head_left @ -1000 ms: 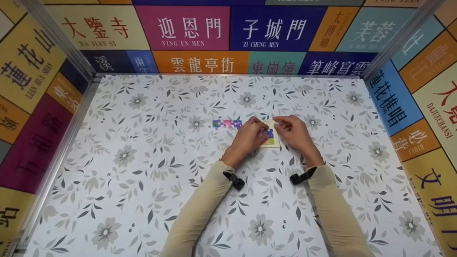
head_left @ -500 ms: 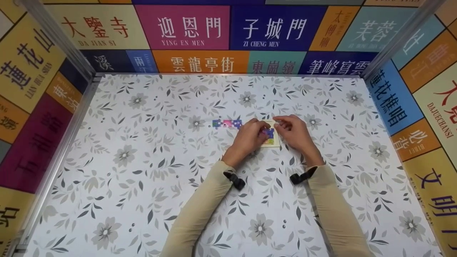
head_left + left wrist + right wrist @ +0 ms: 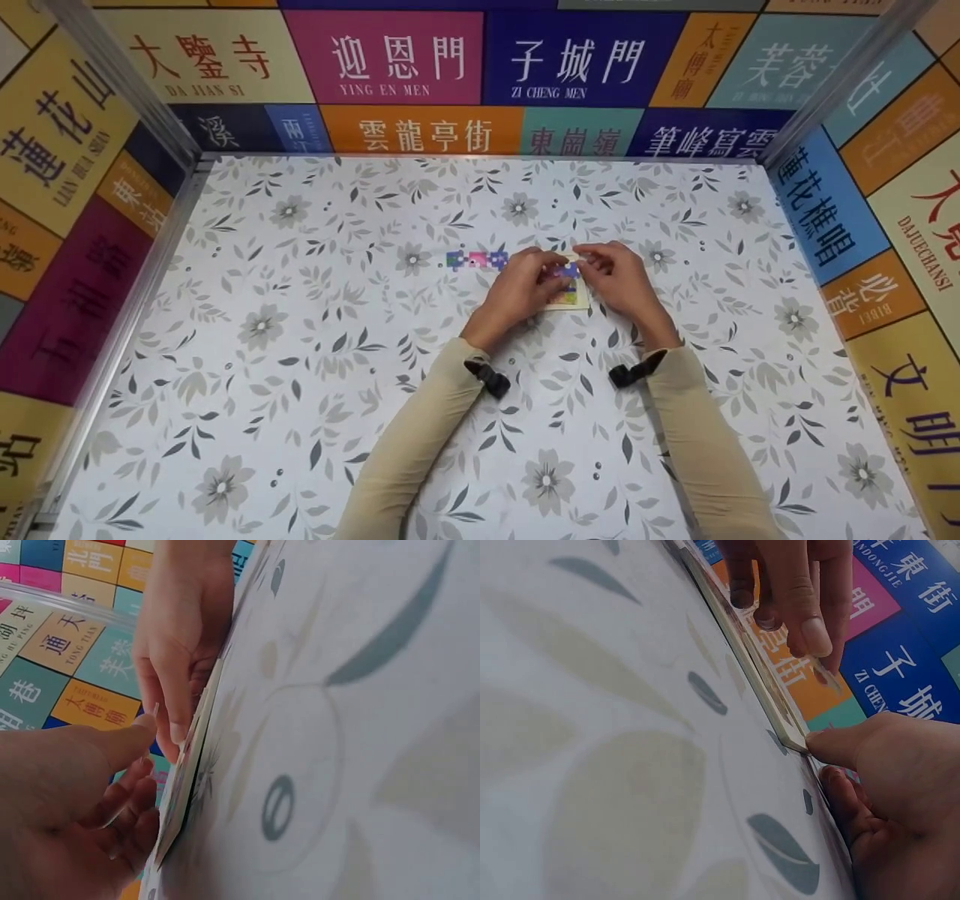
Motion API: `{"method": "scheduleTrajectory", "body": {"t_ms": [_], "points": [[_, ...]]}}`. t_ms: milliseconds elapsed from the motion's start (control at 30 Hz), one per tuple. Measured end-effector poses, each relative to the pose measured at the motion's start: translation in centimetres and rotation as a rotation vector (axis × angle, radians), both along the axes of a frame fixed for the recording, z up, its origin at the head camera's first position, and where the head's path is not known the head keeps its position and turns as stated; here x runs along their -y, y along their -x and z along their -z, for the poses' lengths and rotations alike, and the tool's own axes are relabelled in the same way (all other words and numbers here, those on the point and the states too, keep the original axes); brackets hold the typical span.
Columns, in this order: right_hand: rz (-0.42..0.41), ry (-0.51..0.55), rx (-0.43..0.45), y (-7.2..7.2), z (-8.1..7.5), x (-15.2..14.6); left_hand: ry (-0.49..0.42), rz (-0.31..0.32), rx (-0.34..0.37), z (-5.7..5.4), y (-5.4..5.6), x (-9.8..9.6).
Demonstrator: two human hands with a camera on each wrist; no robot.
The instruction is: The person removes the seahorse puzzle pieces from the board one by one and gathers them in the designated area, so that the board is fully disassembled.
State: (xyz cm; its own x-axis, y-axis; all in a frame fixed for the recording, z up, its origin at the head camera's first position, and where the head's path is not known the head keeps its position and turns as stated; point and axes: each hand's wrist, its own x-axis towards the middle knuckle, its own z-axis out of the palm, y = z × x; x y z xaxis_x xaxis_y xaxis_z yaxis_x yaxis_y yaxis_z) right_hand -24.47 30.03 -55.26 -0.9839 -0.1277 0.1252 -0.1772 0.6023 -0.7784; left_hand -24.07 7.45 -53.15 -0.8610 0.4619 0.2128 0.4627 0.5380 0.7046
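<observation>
A small jigsaw puzzle tray (image 3: pixel 571 306) with a pale rim and purple and yellow pieces inside lies between the two hands. My left hand (image 3: pixel 517 289) is over its left side, pinching a thin puzzle piece (image 3: pixel 826 676) between thumb and fingers. That piece is tilted and raised above the tray in the right wrist view. On the other side, my right hand (image 3: pixel 619 281) holds the tray's far right corner, its thumb (image 3: pixel 832 746) at the rim and its other fingers curled beside it. The left hand covers part of the tray in the head view.
Left of the hands, several colourful puzzle pieces (image 3: pixel 476 260) lie in a row on the flower-patterned tabletop (image 3: pixel 300 420). Panels with large lettering (image 3: pixel 405 60) stand along the back and both sides of the table.
My left thumb and fingertips have shifted slightly over the tray, and a purple piece now shows higher up by the fingertips. The right hand has stayed in place.
</observation>
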Motion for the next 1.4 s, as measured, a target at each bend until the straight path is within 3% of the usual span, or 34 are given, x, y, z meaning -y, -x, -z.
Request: {"method": "scheduleTrajectory", "body": {"t_ms": [300,533,733,1400], "points": [[-0.009,-0.002,0.016,-0.2,-0.1,0.0,-0.003,-0.039,0.023,-0.9,0.5,3.1],[-0.004,0.015,0.024,-0.3,-0.3,0.2,-0.002,-0.065,-0.012,-0.9,0.9,6.5],[0.010,0.006,0.031,-0.4,-0.3,0.1,0.019,-0.067,0.020,-0.6,0.8,8.3],[0.010,0.010,0.033,-0.3,-0.3,0.0,0.097,-0.078,0.107,0.0,0.4,9.7]]}}
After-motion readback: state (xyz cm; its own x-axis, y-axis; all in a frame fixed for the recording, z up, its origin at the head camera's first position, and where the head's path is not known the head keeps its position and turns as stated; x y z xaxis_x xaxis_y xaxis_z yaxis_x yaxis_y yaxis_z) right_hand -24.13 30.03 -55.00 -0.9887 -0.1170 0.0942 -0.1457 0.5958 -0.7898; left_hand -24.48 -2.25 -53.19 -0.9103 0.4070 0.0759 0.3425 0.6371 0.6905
